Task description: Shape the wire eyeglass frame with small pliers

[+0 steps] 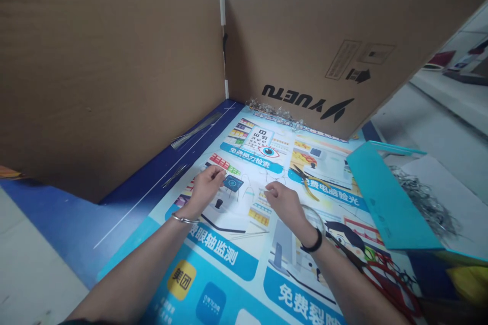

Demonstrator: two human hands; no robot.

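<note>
Over the printed poster point(213, 249), my left hand point(206, 188) has its fingers pinched at the left end of a thin, bent wire point(246, 188). My right hand point(282, 202) is closed too, thumb against the forefinger, to the right of the wire; what lies between its fingertips is too small to make out. The wire curves in the gap between both hands. Yellow-handled pliers point(307, 183) lie on the poster, beyond and right of my right hand. A loop of wire point(314, 218) is beside my right wrist.
Tall cardboard panels point(305, 25) meet behind the poster. A turquoise box point(392, 213) at right holds a tangle of wire pieces point(423, 198). Red-handled scissors point(392, 279) lie by my right forearm. More wire pieces point(274, 110) line the poster's far edge; straight wires point(196, 131) lie left.
</note>
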